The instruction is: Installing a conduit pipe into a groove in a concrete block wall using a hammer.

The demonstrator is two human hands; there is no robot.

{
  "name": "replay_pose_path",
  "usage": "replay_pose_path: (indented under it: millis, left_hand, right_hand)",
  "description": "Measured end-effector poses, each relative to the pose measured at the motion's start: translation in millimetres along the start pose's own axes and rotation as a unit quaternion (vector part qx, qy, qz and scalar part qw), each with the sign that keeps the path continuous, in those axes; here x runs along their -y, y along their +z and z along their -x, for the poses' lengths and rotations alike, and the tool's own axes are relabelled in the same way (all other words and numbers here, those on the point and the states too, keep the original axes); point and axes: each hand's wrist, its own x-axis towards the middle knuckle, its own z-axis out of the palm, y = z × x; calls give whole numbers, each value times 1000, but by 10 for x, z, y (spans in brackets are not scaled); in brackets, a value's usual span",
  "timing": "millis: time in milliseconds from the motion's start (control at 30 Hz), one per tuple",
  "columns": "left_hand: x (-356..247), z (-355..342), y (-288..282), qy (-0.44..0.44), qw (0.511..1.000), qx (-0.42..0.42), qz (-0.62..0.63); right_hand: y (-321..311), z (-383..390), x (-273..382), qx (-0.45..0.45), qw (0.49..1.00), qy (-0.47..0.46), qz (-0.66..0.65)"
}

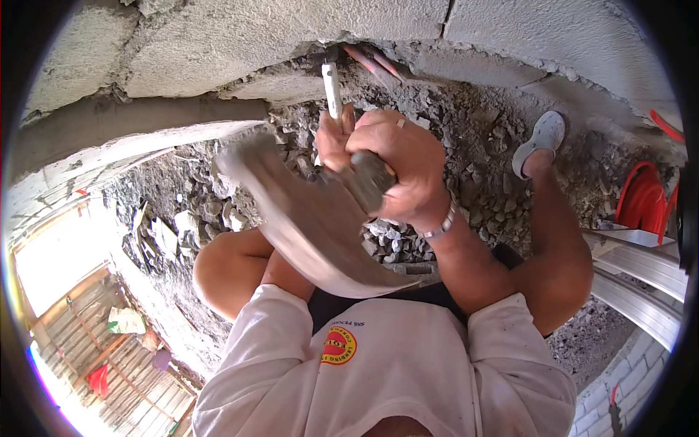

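My right hand (408, 156) is closed around the dark stubby shaft of a tool with a broad curved metal blade (309, 222). The blade sweeps across to the left, smeared by motion, and hides much of my left forearm. Just beyond it, my left hand (333, 140) pinches a white rod (331, 89) with small dark marks. That rod points away from me, its far end beside a broken hollow at the foot of the block wall (240, 54). Part of my left hand is covered by the blade and by my right hand.
Broken stones (196, 197) and rubble cover the ground around my legs. Orange-pink tubes (375, 64) come out of the wall's base. My shoe (539, 142) stands at the right, near a red curved object (641, 193) and silvery metal lengths (641, 291). A concrete ledge (160, 124) juts from the left.
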Motion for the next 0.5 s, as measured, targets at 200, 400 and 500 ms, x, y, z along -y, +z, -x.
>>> replay_pose_path:
  millis: [200,400,500]
  left_hand:
    - [-303,-649,1037,40,996,37,-68]
    - [1029,-758,619,57,979,23,196]
    - [144,-675,830,204,978,-3,-46]
  right_hand:
    - [-113,607,-1085,144,926,225,268]
    - [151,20,-41,55,997,23,45]
    - [-14,230,-430,38,999,-39,1]
